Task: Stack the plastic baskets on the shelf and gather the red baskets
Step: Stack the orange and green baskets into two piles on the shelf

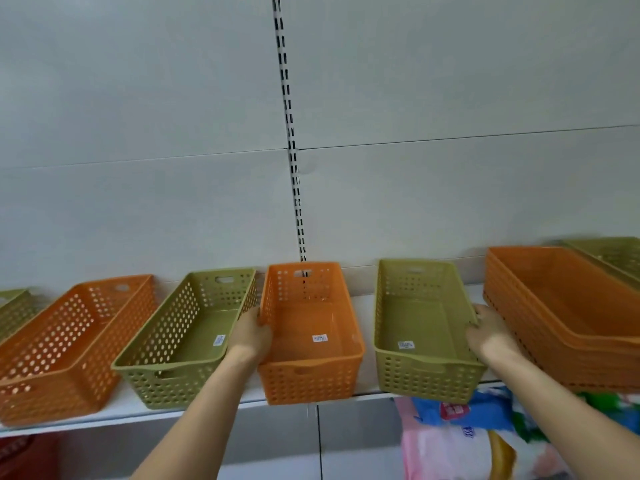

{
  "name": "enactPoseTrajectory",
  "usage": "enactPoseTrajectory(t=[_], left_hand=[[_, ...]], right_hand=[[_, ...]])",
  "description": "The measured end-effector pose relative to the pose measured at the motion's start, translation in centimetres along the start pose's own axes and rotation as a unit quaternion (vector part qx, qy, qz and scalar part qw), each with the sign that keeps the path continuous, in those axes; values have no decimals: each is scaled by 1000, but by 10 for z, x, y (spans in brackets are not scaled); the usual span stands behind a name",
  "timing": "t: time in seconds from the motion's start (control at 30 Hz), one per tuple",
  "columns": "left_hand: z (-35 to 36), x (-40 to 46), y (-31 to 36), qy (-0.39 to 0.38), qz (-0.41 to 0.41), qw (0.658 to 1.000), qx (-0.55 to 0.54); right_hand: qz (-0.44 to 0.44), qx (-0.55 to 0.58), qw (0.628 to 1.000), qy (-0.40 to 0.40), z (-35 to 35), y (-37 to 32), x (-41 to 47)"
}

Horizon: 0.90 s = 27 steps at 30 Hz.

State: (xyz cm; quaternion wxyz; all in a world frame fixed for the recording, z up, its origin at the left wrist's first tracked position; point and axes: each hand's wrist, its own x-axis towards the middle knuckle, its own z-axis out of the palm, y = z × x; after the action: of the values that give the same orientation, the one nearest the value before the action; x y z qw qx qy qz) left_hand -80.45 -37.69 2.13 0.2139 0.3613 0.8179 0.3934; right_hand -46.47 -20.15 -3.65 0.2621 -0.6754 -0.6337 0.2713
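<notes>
Perforated plastic baskets stand in a row on a white shelf point(360, 299). My left hand point(251, 336) grips the left rim of the middle orange basket point(308, 337), which sticks out past the shelf's front edge. My right hand point(490, 332) holds the right rim of the green basket point(420, 327) beside it. Left of my hands sit another green basket point(187, 336) and an orange basket point(65, 344). At the right is a stack of nested orange baskets point(568, 317), with green baskets point(613, 254) behind it.
A green basket point(14, 311) shows at the far left edge. A slotted white upright point(292, 150) runs up the back panel. Below the shelf lie colourful plastic packages point(485, 441) at the right and something dark red point(20, 455) at the lower left.
</notes>
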Motion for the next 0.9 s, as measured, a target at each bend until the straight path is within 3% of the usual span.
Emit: enactPoseTrajectory(t=[0.2,0.43,0.7,0.9], left_hand=[[-2,-36,2,8,28,993,-112],[-9,-84,17,38,48,992,-109],[20,-170,90,75,100,974,-188],[83,-218,158,51,119,963,-237]], right_hand=[[-47,-6,999,21,-41,-26,-52],[-99,-6,994,38,-97,-23,-71],[-177,62,981,44,-201,1,-78],[-209,102,971,51,-308,50,-84]])
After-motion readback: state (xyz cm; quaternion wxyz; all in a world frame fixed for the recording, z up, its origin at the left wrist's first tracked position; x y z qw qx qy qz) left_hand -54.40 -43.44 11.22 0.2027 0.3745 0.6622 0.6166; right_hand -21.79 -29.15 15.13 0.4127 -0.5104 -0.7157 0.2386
